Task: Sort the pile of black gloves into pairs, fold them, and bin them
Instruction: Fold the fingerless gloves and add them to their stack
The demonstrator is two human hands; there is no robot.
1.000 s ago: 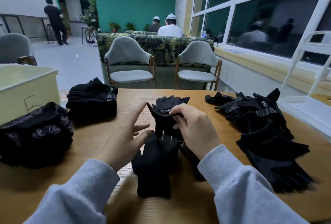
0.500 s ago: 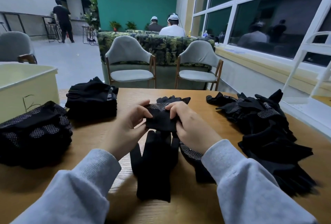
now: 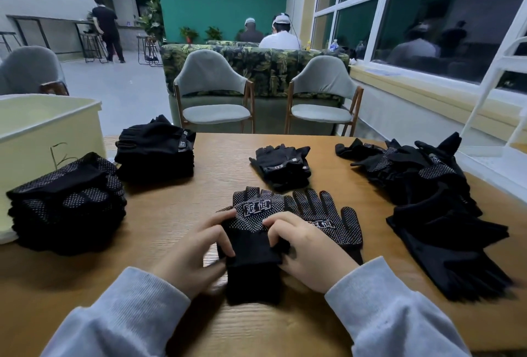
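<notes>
I pinch the dotted glove (image 3: 253, 231) on the counter (image 3: 182, 211) between both hands: left hand (image 3: 196, 254) and right hand (image 3: 308, 254) fingers closed on its cuff. I should fold it evenly, beside its partner glove (image 3: 330, 219).

both hands work at the near edge of the wooden table (image 3: 182, 214): the left hand (image 3: 191, 259) and the right hand (image 3: 308, 251) pinch a folded dotted glove (image 3: 253, 231) from either side. a second dotted glove (image 3: 328, 217) lies flat just beside it. folded stacks (image 3: 65, 202) sit left by a cream bin (image 3: 42, 128), and a loose pile (image 3: 427, 185) lies right.
</notes>
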